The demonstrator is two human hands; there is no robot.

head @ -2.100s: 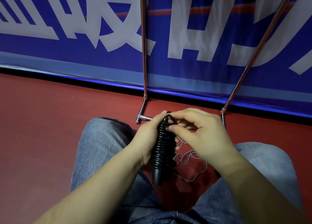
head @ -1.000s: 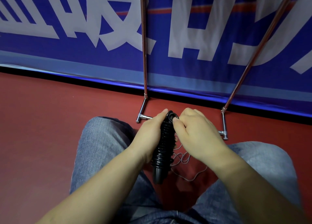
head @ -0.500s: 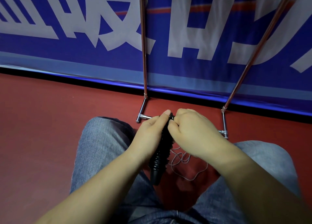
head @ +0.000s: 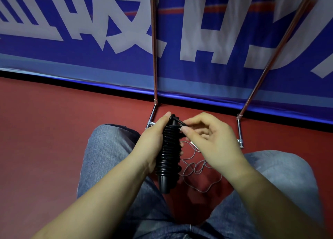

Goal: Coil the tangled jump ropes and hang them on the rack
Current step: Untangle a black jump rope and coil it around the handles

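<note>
The black jump rope wound in tight coils around its handles (head: 169, 152) stands nearly upright between your knees, above the red floor (head: 45, 130). Your left hand (head: 153, 143) grips the bundle along its side. Your right hand (head: 210, 141) pinches the rope's free end at the top. A thin grey cord (head: 198, 168) lies tangled below, partly hidden. The metal rack's legs (head: 154, 58) are cut off above.
</note>
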